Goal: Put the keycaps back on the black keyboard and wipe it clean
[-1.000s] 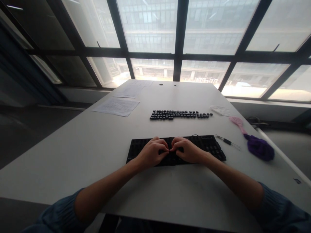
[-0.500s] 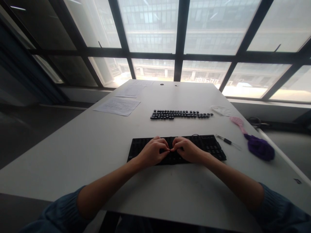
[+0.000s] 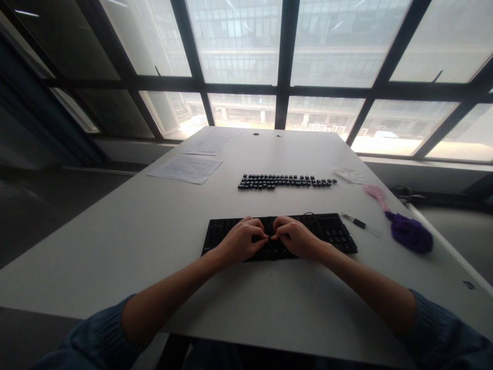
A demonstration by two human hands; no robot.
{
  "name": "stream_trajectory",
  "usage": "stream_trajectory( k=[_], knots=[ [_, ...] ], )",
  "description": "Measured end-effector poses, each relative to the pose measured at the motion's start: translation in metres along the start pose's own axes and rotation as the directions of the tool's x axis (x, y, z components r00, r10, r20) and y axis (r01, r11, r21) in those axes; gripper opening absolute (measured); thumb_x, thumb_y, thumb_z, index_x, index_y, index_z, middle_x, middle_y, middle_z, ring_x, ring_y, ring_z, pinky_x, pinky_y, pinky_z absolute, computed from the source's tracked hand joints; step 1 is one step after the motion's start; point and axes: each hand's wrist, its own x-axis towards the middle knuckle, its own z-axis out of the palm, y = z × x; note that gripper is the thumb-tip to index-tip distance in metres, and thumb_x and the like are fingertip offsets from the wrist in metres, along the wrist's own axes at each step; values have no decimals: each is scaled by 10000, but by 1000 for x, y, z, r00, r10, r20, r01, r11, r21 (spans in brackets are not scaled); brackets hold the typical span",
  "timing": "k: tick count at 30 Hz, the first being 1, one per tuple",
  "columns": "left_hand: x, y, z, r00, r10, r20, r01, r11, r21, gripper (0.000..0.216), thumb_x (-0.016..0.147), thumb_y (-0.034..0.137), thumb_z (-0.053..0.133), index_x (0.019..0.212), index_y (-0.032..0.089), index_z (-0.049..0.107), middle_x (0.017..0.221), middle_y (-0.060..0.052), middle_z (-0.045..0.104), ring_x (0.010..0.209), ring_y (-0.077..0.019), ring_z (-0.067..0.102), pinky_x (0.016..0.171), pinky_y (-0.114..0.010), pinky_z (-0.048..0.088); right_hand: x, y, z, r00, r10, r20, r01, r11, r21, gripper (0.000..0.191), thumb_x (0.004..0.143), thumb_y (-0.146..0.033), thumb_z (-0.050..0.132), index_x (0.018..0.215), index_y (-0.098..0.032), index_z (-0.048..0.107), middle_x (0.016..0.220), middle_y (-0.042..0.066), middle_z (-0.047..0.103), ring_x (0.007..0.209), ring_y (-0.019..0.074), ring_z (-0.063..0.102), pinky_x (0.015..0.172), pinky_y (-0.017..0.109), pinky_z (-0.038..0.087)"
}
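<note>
A black keyboard [image 3: 334,232] lies flat on the white table, its long side towards me. Over its middle, my left hand [image 3: 243,238] is closed in a pinch, thumb against forefinger. Facing it, my right hand [image 3: 296,236] is pinched too, and the fingertips of both hands almost meet. Whatever sits between the fingertips is dark and too small to make out. Behind the keyboard, several loose black keycaps [image 3: 285,181] are set out in rows. To the right of the keyboard rests a keycap puller [image 3: 360,223] with wire loops and a dark handle.
Paper sheets [image 3: 187,169] lie at the left on the white table [image 3: 127,246]. Along the right side are a clear plastic bag [image 3: 349,175], a pink brush [image 3: 375,193] and a purple cloth [image 3: 411,234]. Large windows [image 3: 239,41] stand beyond the far edge.
My fingertips have shifted very slightly at the middle of the keyboard. Both hands keep their pinch, and the objects on the table stay put.
</note>
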Motion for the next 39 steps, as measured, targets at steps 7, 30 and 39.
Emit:
stream_trajectory(
  k=[7,30,39],
  knots=[
    [0,-2,0,999,-25,20,24,999,42,93,871,266,725,813,219,779,894,-38,676,911,-201,577,877,-344,474,-1,1,1,1000,-14,-9,14,1000,-4,313,802,46,538,755,-194,732,940,39,654,921,175,615,862,304,478],
    [11,4,-36,986,-68,-152,68,998,-5,164,898,240,656,1027,233,756,1000,-34,757,954,-209,662,892,-345,516,11,-5,-15,962,130,-238,-141,990,-28,224,854,-65,571,933,-205,727,920,48,719,867,189,656,810,297,498],
    [113,-43,-53,967,-105,-234,172,942,287,160,849,263,721,971,210,811,1002,-65,771,983,-246,654,967,-372,497,96,45,-46,889,373,-266,-452,809,-376,188,904,-185,603,1023,-193,747,1007,88,756,932,221,685,814,290,474]
  ],
)
